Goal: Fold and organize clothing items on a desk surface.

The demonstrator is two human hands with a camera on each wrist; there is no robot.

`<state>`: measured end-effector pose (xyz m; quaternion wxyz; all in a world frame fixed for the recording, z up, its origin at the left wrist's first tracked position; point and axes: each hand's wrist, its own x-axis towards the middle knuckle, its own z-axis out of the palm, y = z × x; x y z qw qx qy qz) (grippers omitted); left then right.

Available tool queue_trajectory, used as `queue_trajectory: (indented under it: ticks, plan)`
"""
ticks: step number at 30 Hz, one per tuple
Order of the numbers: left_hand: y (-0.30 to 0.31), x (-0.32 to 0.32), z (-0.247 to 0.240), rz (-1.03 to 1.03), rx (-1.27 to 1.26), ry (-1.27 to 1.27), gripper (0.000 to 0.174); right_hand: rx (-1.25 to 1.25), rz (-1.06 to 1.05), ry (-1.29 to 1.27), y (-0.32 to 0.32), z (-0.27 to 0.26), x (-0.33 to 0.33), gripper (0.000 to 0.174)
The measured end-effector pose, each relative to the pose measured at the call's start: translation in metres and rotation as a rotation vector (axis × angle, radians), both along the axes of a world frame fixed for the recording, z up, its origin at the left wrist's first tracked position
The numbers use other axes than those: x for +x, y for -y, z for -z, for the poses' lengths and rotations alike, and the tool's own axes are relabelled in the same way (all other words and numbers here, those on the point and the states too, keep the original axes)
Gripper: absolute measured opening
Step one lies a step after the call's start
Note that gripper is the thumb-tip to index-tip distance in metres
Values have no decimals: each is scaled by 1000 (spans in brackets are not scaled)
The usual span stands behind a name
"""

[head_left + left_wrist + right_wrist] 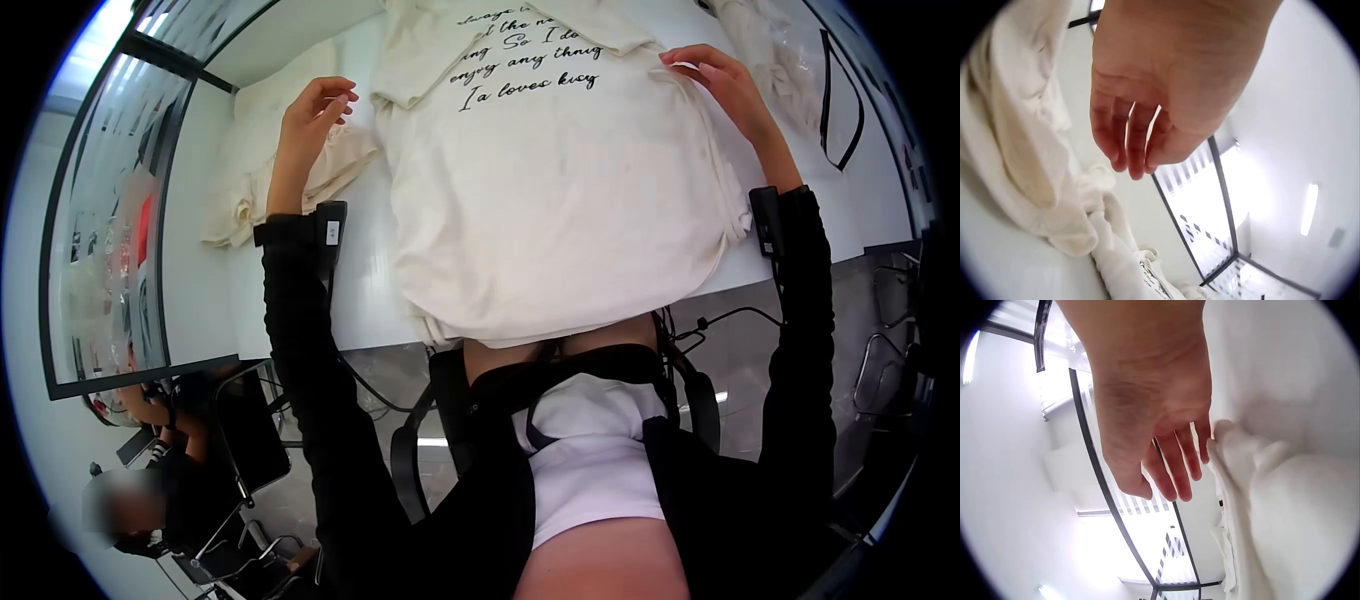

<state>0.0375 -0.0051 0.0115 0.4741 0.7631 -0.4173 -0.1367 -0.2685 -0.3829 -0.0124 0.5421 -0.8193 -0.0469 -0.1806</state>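
Note:
A cream sweatshirt [560,200] with black script lettering [530,60] lies spread on the white table, its hem toward the person's lap. Its sleeves fold in over the front near the lettering. My left hand [315,125] hovers left of the sweatshirt, fingers loosely bent and holding nothing; the left wrist view shows this hand [1154,94] above the cloth. On the other side, my right hand [725,90] has its fingertips right at the sweatshirt's upper right edge. Seen in the right wrist view, the fingers [1172,465] hang relaxed and apart, gripping no cloth.
Crumpled cream cloth [340,165] lies on the table to the left, and more cream fabric [770,60] at the back right. A black strap loop [840,110] is near the right edge. Framed glass [110,240] stands at left; another person [180,490] sits beyond.

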Motion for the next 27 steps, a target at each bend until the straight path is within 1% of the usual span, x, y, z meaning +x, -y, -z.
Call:
queue_trajectory:
  ticks: [1,3,4,5,6,8,9,10,11,12,13,15,16,18,21,22,25,26,27]
  plan:
    - [-2,-10,-8,0,8,39,18,-15,12,-11,-3,1,-1,26]
    - [-7,-28,-17,113,-69,36,15,-52,40,-30,-6,0,-1,26]
    - [-10,-47,-25,137,-40,43,14,-36,48,-27,-5,0,-1,26]
    - [-16,-64,-30,157,-12,-12,12,-17,57,-26,-3,1,-2,25]
    - [-22,-85,-38,195,35,-63,9,2,65,-28,-2,2,-3,25]
    - [-41,-116,-48,358,178,31,6,-7,67,-58,-3,0,-3,24]
    - [-48,-134,-55,412,241,25,8,-12,69,-78,-5,0,-3,23]
    - [-54,-152,-64,428,377,93,11,-7,72,-98,-7,-1,-4,22]
    - [-61,-164,-67,453,420,8,13,-2,74,-114,-9,-2,-3,22]
    - [-67,-170,-70,556,469,43,14,5,73,-132,-11,-2,-3,21]
    - [-73,-176,-69,616,446,11,14,0,77,-145,-12,-3,-3,21]
    - [-85,-189,-68,602,559,-105,21,-10,78,-169,-16,-5,-2,20]
    - [-90,-196,-64,556,599,-74,25,-12,74,-173,-18,-5,-2,17]
    - [-97,-209,-52,465,673,-14,34,-33,80,-181,-18,-4,-1,17]
    - [-98,-227,-40,328,630,32,47,-42,73,-177,-17,-4,-2,17]
    - [-98,-233,-40,284,669,6,52,-36,72,-171,-18,-3,-2,17]
    - [-100,-244,-30,162,694,87,55,-54,87,-174,-19,-5,-3,16]
    - [-99,-246,-27,24,679,18,46,-43,83,-186,-19,-4,-3,16]
    - [-97,-245,-27,-77,642,75,42,-49,81,-190,-18,-3,-2,16]
